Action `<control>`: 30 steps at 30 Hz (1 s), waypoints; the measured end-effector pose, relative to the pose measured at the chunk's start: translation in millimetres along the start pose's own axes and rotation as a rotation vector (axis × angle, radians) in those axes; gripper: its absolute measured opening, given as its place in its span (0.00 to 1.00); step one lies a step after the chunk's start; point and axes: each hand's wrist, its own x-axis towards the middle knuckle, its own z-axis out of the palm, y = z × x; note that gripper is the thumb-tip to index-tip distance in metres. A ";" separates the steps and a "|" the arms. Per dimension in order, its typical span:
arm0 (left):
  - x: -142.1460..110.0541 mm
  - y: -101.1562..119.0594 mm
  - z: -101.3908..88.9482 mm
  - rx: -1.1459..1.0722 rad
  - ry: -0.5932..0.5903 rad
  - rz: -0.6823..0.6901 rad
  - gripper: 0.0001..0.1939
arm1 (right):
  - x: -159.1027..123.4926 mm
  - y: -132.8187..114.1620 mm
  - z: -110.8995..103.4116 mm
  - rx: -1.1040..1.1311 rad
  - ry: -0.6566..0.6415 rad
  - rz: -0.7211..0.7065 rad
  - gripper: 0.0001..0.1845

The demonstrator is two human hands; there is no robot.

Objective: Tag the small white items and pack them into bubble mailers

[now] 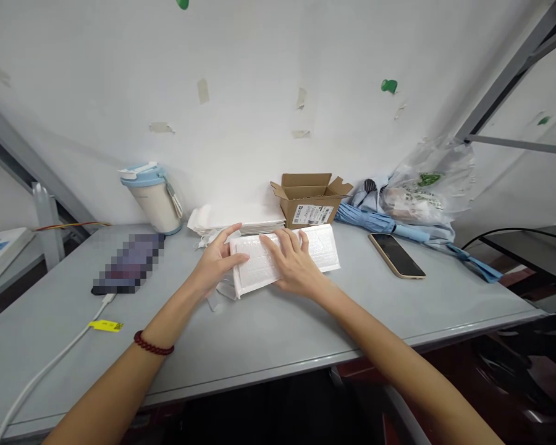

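Note:
A white padded bubble mailer (322, 248) lies tilted over the grey table between my hands. Its left end is in my left hand (220, 259), the thumb on the upper face and the fingers behind the edge. Across the middle of the mailer rests my right hand (294, 262), fingers spread and pressing on its face; the thumb is hidden. A thin white strip (214, 303) lies on the table below the mailer's left end. Just behind is a stack of similar white mailers (236, 216), partly covered by my left hand and the mailer.
An open cardboard box (312, 204) stands behind the mailer. Left are a tumbler (151, 201) and a blurred phone (130, 262) with a white cable (50, 361). Right are another phone (397, 254), a folded blue umbrella (375, 221) and a plastic bag (426, 185) by the wall.

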 end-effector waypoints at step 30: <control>15.3 5.5 -38.5 -0.157 0.436 0.069 0.13 | 3.5 24.3 3.9 0.250 0.187 0.185 0.30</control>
